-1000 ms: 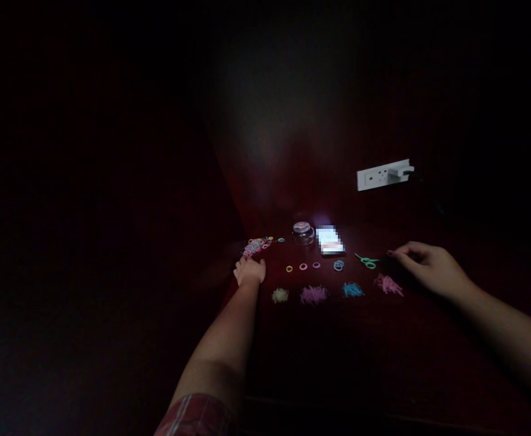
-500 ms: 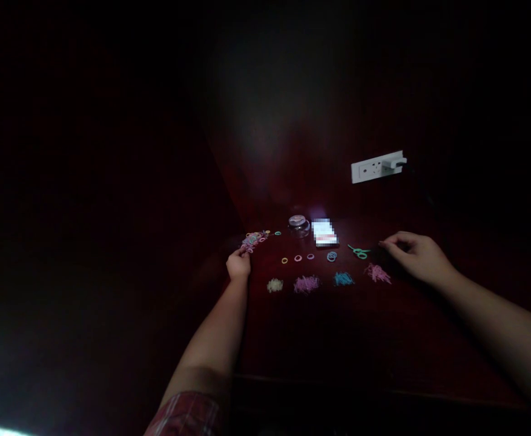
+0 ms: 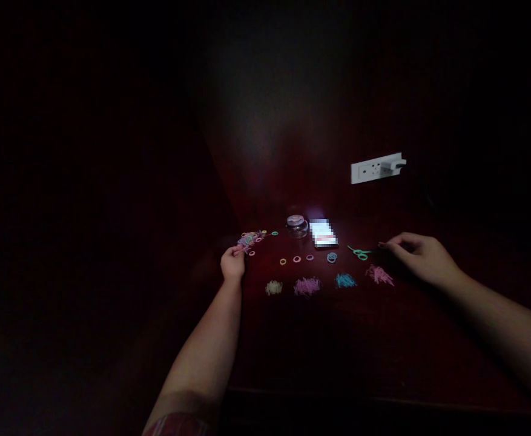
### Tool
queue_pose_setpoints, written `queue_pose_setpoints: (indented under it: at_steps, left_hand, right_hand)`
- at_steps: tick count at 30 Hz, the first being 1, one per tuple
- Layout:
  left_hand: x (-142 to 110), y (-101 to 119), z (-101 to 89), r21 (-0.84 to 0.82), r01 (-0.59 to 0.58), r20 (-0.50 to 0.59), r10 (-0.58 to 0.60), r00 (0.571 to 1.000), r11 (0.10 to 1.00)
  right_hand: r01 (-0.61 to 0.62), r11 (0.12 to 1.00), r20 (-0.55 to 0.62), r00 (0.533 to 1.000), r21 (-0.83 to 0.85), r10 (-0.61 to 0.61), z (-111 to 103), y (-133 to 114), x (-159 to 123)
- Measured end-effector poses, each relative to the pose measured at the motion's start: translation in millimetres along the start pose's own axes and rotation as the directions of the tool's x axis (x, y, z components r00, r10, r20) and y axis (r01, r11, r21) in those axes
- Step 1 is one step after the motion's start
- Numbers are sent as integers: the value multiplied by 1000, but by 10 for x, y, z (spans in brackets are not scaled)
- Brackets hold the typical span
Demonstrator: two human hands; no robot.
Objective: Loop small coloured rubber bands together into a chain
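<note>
My left hand (image 3: 233, 264) is at the near edge of a mixed heap of coloured elastic bands and rings (image 3: 249, 240), fingers pinched together; whatever is between them is too small to tell. A pink ring (image 3: 252, 254) lies just right of its fingertips. My right hand (image 3: 422, 257) hovers at the right, thumb and forefinger closed in a pinch, the content hidden. Left of those fingertips lie green scissors (image 3: 360, 254). In front of them is a pile of pink bands (image 3: 380, 275), beside piles of blue bands (image 3: 346, 280), purple bands (image 3: 307, 286) and pale yellow bands (image 3: 273, 287).
Behind the piles lie a yellow ring (image 3: 283, 261), a pink ring (image 3: 296, 259), a purple ring (image 3: 309, 258) and blue rings (image 3: 332, 258). A clear lidded jar (image 3: 296, 225) stands beside a lit phone (image 3: 323, 234). A wall socket (image 3: 376, 169) holds a plug.
My left hand has drawn slightly left and down from the heap, and a pink ring now shows apart near its fingertips. The right hand stays almost in place.
</note>
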State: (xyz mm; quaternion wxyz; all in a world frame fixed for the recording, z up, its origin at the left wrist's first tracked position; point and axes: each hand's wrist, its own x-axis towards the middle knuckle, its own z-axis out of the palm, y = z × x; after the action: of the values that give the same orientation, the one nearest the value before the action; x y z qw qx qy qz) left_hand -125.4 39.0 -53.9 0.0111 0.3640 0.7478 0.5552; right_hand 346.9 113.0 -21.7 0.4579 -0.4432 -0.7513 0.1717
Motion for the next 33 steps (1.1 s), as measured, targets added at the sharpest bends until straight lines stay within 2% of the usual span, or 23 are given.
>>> queue_pose_setpoints:
  at_steps: [3,8,11,13,14,16,18,20,21,23,25,31,33]
  left_hand:
    - [23,1,27,-56,-7,10,7,1000,998]
    - [-15,135,63,-105,-59,15,61,998,993]
    - [-177,363,94,-140,-155,57,164,985,978]
    - [-371,575,107,-168,-245,114,266,957,955]
    - [-489,690,107,-182,-311,151,339,929,933]
    - [-742,916,87,-201,-565,215,599,772,800]
    - [-968,1105,45,-259,-695,237,741,628,671]
    - [-1125,1238,-4,-331,-749,257,818,514,574]
    - [-1173,1282,-24,-360,-760,268,840,471,541]
    - [-1220,1331,-48,-401,-765,284,862,420,504]
    - [-1229,1338,-53,-419,-759,297,865,404,498]
    - [-1239,1293,-38,-457,-701,313,837,450,548]
    - [-1241,1287,-39,-468,-701,306,843,442,538]
  right_hand:
    - [-51,998,80,996,43,47,-25,-56,-9]
    - [-65,998,64,996,24,63,-59,-104,-53]
    - [23,999,43,999,-33,-22,-39,-220,-94]
    - [170,984,43,985,-53,-168,23,-429,-135]
    - [230,972,83,971,-45,-225,75,-574,-161]
    - [287,958,178,943,-12,-280,219,-911,-215]
    - [315,949,264,913,31,-312,397,-1226,-259]
    - [295,950,252,916,101,-312,566,-1431,-287]
    - [288,949,238,920,126,-310,633,-1478,-299]
    - [323,936,210,914,140,-346,720,-1478,-329]
    - [372,917,208,895,142,-395,748,-1401,-365]
    - [445,883,167,869,152,-467,719,-1237,-383]
    - [454,878,165,865,149,-475,719,-1237,-369]
